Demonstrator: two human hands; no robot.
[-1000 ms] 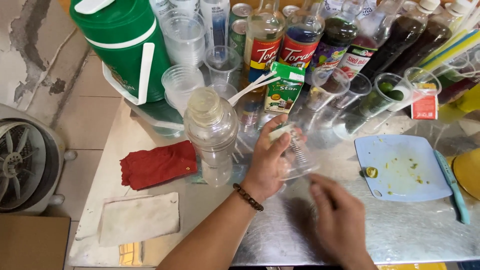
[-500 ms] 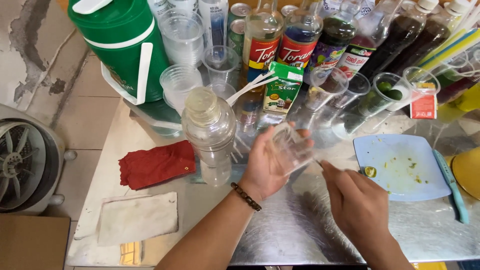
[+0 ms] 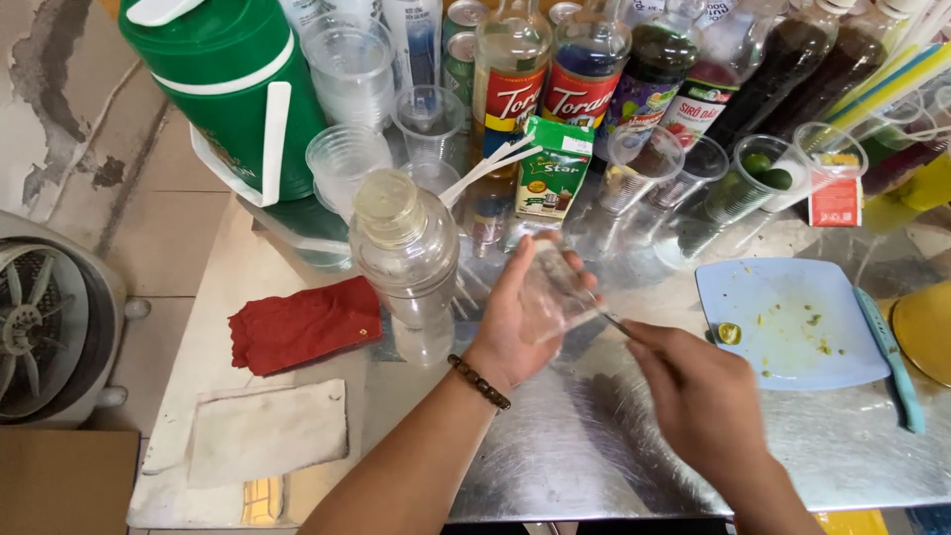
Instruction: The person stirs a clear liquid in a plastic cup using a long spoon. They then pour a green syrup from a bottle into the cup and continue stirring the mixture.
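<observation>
Head view: my left hand (image 3: 515, 322) is wrapped round a clear plastic cup (image 3: 551, 292), tilted above the steel desk (image 3: 594, 446). My right hand (image 3: 698, 391) pinches a thin stirrer (image 3: 612, 319) into it. The cup looks light, flimsy, crushable; best gripped at mid-wall, gently.

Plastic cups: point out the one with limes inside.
The clear cup left of the red-and-white carton; two green limes show inside, unlike the others.

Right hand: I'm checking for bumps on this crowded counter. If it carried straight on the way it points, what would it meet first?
The right hand points up-left with a thin tool, straight at the clear plastic cup held tilted in the left hand. The cup comes first; the tool's tip seems already at or inside it, though depth is unclear.
</observation>
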